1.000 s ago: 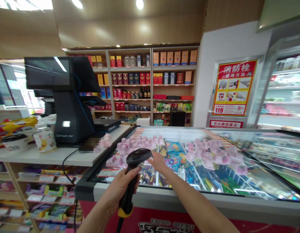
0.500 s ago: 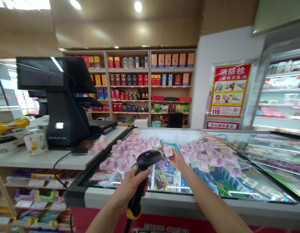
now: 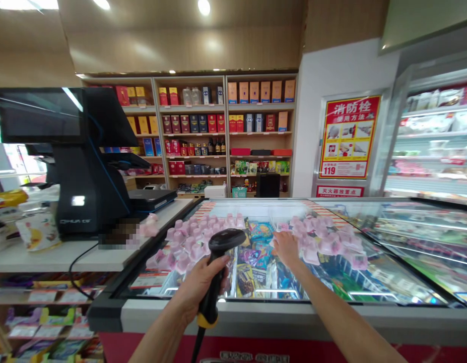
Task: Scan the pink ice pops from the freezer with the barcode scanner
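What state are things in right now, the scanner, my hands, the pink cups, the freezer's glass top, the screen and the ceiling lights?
Barcode scanner: held up, head above the hand
Left hand: closed around the scanner's handle
Right hand: over the glass, at the right-hand cups; grip unclear
Pink cups: in two clusters
Glass top: in place under the cups
Screen: dark, reflecting a light streak
Ceiling lights: lit
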`<control>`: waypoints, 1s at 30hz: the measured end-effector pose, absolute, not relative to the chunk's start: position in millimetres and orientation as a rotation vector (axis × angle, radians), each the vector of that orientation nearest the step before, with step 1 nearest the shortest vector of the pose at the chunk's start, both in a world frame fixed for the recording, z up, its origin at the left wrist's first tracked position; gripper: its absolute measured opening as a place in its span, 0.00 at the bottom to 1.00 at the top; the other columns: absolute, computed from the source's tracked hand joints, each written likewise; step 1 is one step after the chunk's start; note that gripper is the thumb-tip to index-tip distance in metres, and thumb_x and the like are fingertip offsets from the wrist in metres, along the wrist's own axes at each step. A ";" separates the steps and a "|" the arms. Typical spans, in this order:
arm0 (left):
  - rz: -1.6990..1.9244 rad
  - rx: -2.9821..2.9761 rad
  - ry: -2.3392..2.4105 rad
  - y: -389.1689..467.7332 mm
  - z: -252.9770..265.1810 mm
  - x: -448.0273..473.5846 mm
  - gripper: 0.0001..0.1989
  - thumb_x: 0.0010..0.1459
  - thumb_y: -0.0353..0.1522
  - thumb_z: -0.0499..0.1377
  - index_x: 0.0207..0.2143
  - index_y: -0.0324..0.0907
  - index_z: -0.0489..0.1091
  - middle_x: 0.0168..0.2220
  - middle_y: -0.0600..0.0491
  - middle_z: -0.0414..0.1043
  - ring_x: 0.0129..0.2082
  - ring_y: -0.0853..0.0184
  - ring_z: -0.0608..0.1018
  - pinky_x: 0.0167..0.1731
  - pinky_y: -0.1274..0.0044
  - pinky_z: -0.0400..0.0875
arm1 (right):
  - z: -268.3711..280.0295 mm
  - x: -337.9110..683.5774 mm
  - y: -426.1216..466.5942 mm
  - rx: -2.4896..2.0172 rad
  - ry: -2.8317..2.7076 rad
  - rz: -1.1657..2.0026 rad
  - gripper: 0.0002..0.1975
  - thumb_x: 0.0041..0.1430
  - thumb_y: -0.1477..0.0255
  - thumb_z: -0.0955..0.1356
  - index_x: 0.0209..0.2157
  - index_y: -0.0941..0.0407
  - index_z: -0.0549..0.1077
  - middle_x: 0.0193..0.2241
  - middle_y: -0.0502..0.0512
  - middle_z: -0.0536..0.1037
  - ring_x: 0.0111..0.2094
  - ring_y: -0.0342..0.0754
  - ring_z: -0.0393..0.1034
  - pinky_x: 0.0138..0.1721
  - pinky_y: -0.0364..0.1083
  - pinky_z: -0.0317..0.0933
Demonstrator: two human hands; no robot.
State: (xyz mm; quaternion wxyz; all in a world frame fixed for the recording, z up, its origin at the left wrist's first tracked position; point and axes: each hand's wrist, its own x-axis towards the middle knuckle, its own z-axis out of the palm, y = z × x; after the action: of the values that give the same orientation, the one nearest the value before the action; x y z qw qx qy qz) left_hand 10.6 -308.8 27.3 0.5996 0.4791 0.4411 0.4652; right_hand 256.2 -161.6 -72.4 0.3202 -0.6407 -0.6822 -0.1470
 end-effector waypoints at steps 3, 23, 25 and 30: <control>1.102 1.088 1.023 -304.7 23.8 -1.2 0.13 0.43 0.41 0.57 0.23 0.39 0.62 0.17 0.58 0.63 0.15 0.76 0.64 0.17 0.82 0.58 | -69.4 256.7 -158.0 -1.697 -1.715 -0.445 0.13 0.48 0.75 0.61 0.38 0.55 0.68 0.40 0.60 0.68 0.43 0.56 0.56 0.41 0.53 0.45; 1.018 1.114 1.169 -235.0 45.3 -21.2 0.15 0.43 0.42 0.56 0.19 0.38 0.64 0.14 0.57 0.62 0.14 0.76 0.62 0.16 0.82 0.56 | -72.0 169.5 -37.5 -1.320 -1.519 0.386 0.08 0.41 0.74 0.62 0.27 0.56 0.68 0.26 0.52 0.70 0.31 0.47 0.63 0.37 0.47 0.56; 1.007 1.155 1.170 -238.4 46.8 -22.1 0.15 0.44 0.42 0.56 0.19 0.38 0.64 0.14 0.56 0.63 0.14 0.76 0.62 0.16 0.82 0.56 | -67.3 175.5 -47.2 -1.181 -1.212 0.733 0.08 0.41 0.70 0.62 0.28 0.55 0.68 0.24 0.51 0.71 0.29 0.47 0.64 0.34 0.47 0.58; 0.980 1.176 1.077 -260.2 37.0 -25.0 0.13 0.44 0.40 0.56 0.21 0.38 0.63 0.17 0.57 0.64 0.14 0.77 0.63 0.16 0.82 0.57 | -57.7 181.2 -84.3 -0.789 -0.780 1.289 0.07 0.45 0.68 0.61 0.24 0.56 0.66 0.20 0.50 0.72 0.25 0.44 0.66 0.31 0.46 0.60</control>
State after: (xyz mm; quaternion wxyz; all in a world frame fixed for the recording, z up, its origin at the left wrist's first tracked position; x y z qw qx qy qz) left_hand -25.0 -260.2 37.0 0.5931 0.5057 0.4635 0.4215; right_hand 181.2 -84.3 -57.7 0.6595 -0.3487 -0.3448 0.5697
